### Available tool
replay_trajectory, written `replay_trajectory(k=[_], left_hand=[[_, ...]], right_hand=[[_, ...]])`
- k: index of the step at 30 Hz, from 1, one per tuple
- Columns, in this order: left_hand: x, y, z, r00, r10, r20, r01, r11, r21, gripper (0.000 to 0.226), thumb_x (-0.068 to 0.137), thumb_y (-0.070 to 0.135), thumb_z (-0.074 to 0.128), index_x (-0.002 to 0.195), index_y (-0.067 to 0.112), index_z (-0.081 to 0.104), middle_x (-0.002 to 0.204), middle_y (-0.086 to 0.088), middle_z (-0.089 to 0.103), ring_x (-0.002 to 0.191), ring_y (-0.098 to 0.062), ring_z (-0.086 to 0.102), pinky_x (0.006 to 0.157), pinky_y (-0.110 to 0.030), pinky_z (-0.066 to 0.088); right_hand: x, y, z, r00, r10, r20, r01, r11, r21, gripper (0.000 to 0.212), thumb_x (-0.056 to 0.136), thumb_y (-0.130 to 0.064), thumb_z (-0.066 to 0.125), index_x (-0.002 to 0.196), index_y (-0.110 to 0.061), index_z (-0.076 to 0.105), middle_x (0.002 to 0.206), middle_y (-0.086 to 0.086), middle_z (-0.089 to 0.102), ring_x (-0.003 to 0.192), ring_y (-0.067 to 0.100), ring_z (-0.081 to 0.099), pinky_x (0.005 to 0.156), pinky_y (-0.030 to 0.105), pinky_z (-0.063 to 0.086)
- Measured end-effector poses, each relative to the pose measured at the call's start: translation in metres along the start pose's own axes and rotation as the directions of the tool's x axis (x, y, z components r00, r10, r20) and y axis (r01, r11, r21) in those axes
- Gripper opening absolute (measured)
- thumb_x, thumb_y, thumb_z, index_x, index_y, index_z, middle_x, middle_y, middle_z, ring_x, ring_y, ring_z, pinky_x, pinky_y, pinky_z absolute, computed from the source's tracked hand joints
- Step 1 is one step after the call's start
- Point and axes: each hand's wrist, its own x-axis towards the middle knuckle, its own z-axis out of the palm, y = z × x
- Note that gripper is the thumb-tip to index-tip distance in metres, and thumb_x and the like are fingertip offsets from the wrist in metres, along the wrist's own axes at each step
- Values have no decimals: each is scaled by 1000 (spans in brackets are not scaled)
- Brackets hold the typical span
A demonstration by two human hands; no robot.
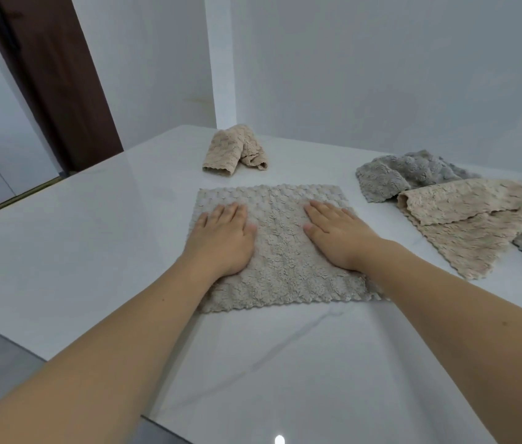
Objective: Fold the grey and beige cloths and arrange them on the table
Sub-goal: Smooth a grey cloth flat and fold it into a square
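Both hands lie flat, palms down, on a pale cloth (280, 248) spread in the middle of the white table (93, 251). The left hand (221, 238) rests near the cloth's left edge, the right hand (336, 233) toward its right side — fingers straight and close together, gripping nothing. A folded beige cloth (234, 152) sits farther back. To the right, a loose beige cloth (464, 222) overlaps a crumpled grey cloth (394, 177) — both unfolded.
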Motion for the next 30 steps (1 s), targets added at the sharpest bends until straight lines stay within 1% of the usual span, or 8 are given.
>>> replay_trajectory(k=[6, 11, 14, 16, 19, 22, 25, 30], left_hand=[[-12, -48, -3, 997, -76, -2, 76, 997, -4, 62, 103, 46, 12, 158, 18, 5, 165, 1, -1, 151, -18, -1, 122, -39, -2], [-11, -48, -1, 997, -72, -3, 72, 997, 9, 62, 103, 46, 12, 157, 16, 5, 165, 1, 0, 151, -18, -1, 122, -41, -1], [-16, -48, -8, 996, -90, 26, 90, 996, 22, 63, 103, 46, 10, 157, 15, 5, 165, -1, 0, 151, -18, -2, 122, -41, -5], [-25, -37, -14, 996, -88, -26, 89, 996, 18, 62, 103, 44, 11, 157, 13, 7, 165, -3, 2, 151, -20, -3, 122, -42, -6], [-44, 7, -18, 996, 8, -86, -17, 995, -96, 60, 105, 40, 14, 157, 12, 7, 165, -3, 0, 151, -19, -5, 122, -40, -6], [-59, 41, 0, 990, 123, -65, -127, 990, -67, 60, 104, 41, 15, 157, 13, 4, 165, -2, -1, 151, -18, -5, 122, -40, -4], [-61, 41, 13, 994, 100, -42, -101, 995, 1, 61, 104, 42, 14, 157, 15, 5, 165, 1, 1, 151, -16, -4, 122, -40, -4], [-62, 41, 10, 995, 95, -24, -94, 995, 19, 60, 104, 42, 14, 157, 16, 3, 165, 2, -1, 151, -15, -5, 122, -41, -3]], right_hand=[[-21, 39, -1, 992, 124, 7, -124, 992, -11, 56, 103, -43, 9, 154, -24, -3, 161, -7, -8, 148, 10, -5, 120, 35, -2], [-21, 38, 0, 989, 148, 6, -148, 989, -2, 56, 102, -44, 9, 154, -24, -3, 161, -8, -8, 148, 10, -5, 120, 37, -3], [-27, 29, -9, 987, 159, 30, -157, 986, -59, 58, 102, -44, 8, 154, -21, -3, 162, -3, -8, 148, 14, -5, 120, 40, -3], [-36, 18, -16, 992, 123, -40, -126, 989, -76, 59, 103, -43, 10, 155, -18, -1, 162, -1, -6, 149, 15, -5, 120, 40, -3], [-54, -12, -16, 989, 32, -143, -25, 998, 52, 58, 103, -42, 12, 155, -17, 4, 162, -2, -2, 148, 13, -4, 121, 36, -1], [-69, -34, 0, 996, -34, -88, 41, 996, 77, 55, 104, -40, 13, 155, -20, 5, 162, -3, -1, 148, 13, -2, 121, 36, -1], [-74, -36, 12, 996, -21, -83, 24, 999, 36, 54, 103, -40, 12, 154, -23, 6, 162, -4, 2, 148, 14, -1, 120, 37, -1], [-72, -35, 10, 998, -1, -64, 3, 1000, 31, 55, 103, -41, 11, 155, -24, 4, 162, -6, 0, 148, 13, -2, 120, 37, -2]])
